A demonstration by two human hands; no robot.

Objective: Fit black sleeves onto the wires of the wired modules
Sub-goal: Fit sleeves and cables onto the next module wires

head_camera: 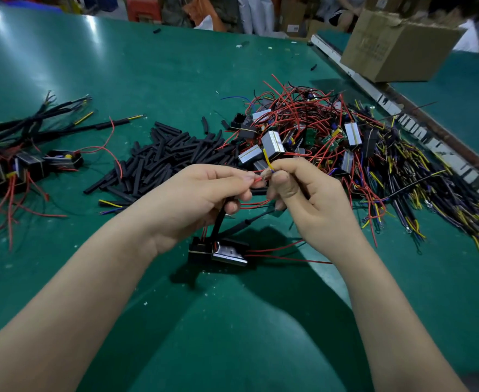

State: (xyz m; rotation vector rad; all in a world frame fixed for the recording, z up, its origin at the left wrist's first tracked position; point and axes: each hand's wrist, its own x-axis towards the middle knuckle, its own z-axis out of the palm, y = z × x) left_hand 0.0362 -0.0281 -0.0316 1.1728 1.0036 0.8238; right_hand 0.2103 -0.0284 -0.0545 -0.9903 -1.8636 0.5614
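Single head-worn wide-angle view, looking forward and down from above, close over both forearms, green counter (147,80) stretching away, cardboard box (396,49) at far right edge

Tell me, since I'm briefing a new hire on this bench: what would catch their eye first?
Probably the big tangle of red wires and silver modules at right on the green table, with the heap of black sleeves beside it in the middle. Up close, the left hand and right hand pinch wire ends together above one module.
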